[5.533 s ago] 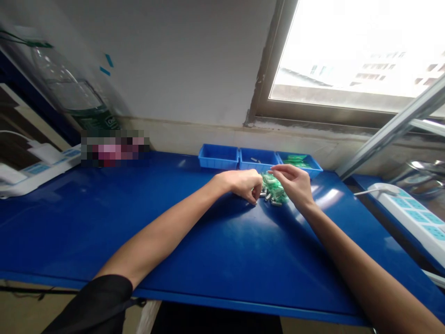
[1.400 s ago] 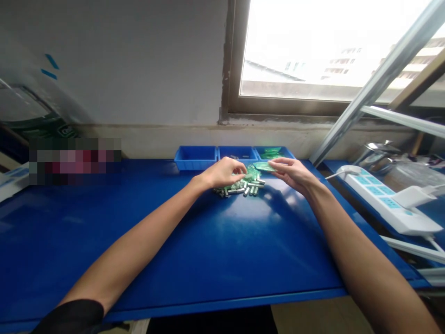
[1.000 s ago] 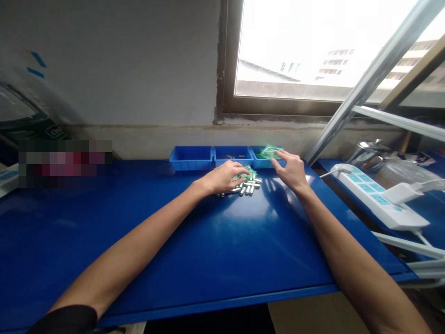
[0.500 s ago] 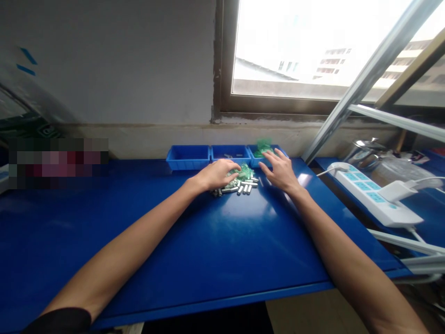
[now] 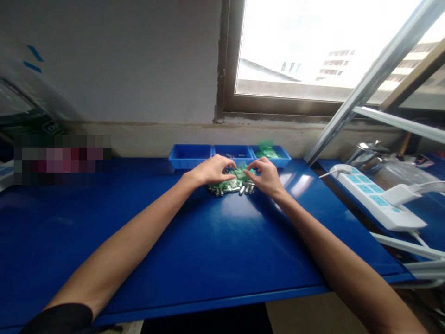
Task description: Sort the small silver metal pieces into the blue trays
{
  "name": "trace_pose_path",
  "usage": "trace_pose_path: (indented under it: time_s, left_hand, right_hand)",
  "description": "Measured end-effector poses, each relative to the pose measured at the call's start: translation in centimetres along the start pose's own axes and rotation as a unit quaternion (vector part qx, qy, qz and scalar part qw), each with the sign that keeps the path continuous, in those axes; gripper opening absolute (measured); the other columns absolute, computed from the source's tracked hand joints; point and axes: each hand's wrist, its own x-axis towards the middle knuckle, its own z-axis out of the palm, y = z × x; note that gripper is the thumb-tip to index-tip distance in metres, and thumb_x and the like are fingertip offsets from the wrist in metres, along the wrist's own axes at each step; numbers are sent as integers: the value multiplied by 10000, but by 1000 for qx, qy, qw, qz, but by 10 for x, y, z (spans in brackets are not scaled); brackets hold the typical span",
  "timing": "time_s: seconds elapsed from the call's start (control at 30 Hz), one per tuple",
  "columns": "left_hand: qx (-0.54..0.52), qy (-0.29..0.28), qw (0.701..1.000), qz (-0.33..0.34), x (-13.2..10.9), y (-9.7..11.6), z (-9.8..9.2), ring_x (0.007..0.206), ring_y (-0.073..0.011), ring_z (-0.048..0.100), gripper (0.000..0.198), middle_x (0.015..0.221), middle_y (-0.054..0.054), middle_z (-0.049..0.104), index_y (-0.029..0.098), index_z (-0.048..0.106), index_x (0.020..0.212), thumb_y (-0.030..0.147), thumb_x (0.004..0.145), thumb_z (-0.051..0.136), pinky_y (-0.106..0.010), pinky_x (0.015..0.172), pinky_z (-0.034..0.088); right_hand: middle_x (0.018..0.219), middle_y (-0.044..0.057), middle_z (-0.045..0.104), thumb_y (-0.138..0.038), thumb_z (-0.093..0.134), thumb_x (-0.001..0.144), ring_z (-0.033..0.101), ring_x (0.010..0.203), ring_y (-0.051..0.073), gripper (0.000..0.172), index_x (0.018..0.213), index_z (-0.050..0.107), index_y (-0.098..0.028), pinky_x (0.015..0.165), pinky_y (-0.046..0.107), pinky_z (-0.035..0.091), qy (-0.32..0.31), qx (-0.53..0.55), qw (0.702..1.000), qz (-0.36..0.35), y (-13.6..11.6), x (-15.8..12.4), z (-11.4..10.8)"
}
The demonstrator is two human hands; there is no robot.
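On the blue table lies a pile of short silvery metal cylinders (image 5: 242,190) mixed with crumpled green plastic film (image 5: 239,172). My left hand (image 5: 216,170) is over the left side of the pile, its thumb and fingers curved but apart, with nothing visible between them. From the right, my right hand (image 5: 267,176) reaches into the pile, thumb and forefinger closing on a bit of the green film. Behind the pile stand three joined blue bins. The left bin (image 5: 190,163) shows no contents, the middle bin (image 5: 232,152) holds a few metal pieces, and the right bin (image 5: 282,162) holds green film (image 5: 267,149).
A white power strip (image 5: 378,197) with a plugged-in charger lies at the right, near a metal pot (image 5: 368,155). A slanted metal frame (image 5: 347,113) rises at the table's right edge. Wall and window stand behind the bins. A blurred-out patch covers something at the left.
My right hand has come away from the right bin, down and left to the pile, its fingers drawing together. Green film stays in that bin. My left hand has barely moved.
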Motion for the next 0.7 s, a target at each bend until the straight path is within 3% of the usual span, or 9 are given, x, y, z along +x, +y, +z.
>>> trace_pose_path:
  time_s: [0.07, 0.17, 0.27, 0.37, 0.47, 0.53, 0.63, 0.7]
  left_hand:
    - [-22, 18, 1000, -11, 0, 0, 1, 1055, -262, 724, 379, 1173, -131, 761, 151, 724, 1147, 386, 850, 739, -340, 919, 564]
    - [-114, 45, 992, -23, 1, 0, 1, 958, -229, 740, 379, 1078, -107, 770, 165, 662, 1145, 354, 831, 760, -318, 824, 581]
    - [-211, 84, 973, -33, 2, 0, -1, 848, -199, 743, 357, 929, -64, 772, 176, 637, 1079, 361, 810, 783, -286, 754, 577]
    - [-257, 120, 958, -35, 4, 0, -2, 815, -200, 737, 348, 867, -65, 759, 167, 643, 973, 404, 781, 811, -277, 721, 569]
    - [-242, 137, 960, -39, 5, 1, -1, 813, -199, 736, 303, 846, -65, 756, 165, 658, 921, 389, 780, 804, -272, 717, 563]
    - [-213, 136, 967, -47, 4, 2, 0, 801, -191, 734, 254, 837, -57, 759, 165, 674, 921, 359, 797, 782, -266, 714, 553]
    - [-175, 89, 980, -44, 2, 3, -1, 786, -182, 729, 233, 844, -55, 768, 159, 708, 948, 349, 823, 753, -262, 709, 539]
    - [-154, 41, 987, -29, 0, 4, -2, 803, -187, 724, 271, 878, -67, 773, 152, 738, 968, 382, 826, 756, -266, 712, 535]
  right_hand:
    - [817, 53, 676, -659, 708, 840, 633, 730, 221, 429, 821, 669, -233, 733, 386, 550, -24, 112, 993, 42, -1, 1, 0]
    - [707, -3, 679, -679, 787, 759, 647, 615, 189, 478, 861, 611, -247, 601, 335, 540, -59, 291, 951, 87, -4, 1, -4]
    - [727, -2, 732, -618, 876, 693, 705, 635, 196, 508, 915, 618, -241, 598, 322, 560, -53, 391, 913, 104, -4, 1, -8]
    - [803, 24, 777, -557, 911, 681, 747, 685, 210, 496, 965, 676, -225, 655, 347, 604, -55, 427, 894, 122, -1, 0, -9]
    - [827, 49, 794, -534, 904, 702, 770, 728, 245, 443, 952, 730, -211, 707, 400, 636, -42, 412, 903, 113, 1, 1, -9]
    - [877, 69, 808, -525, 874, 745, 788, 818, 278, 392, 948, 755, -212, 794, 443, 648, 16, 367, 926, 89, 2, 2, -10]
    - [1130, 112, 800, -486, 740, 889, 768, 1054, 306, 316, 1043, 776, -213, 1007, 499, 597, 130, 210, 969, 24, 6, 2, -14]
    - [1333, 137, 728, -427, 621, 972, 697, 1232, 317, 334, 1172, 759, -198, 1123, 523, 518, 153, 65, 986, -20, 13, 2, -18]
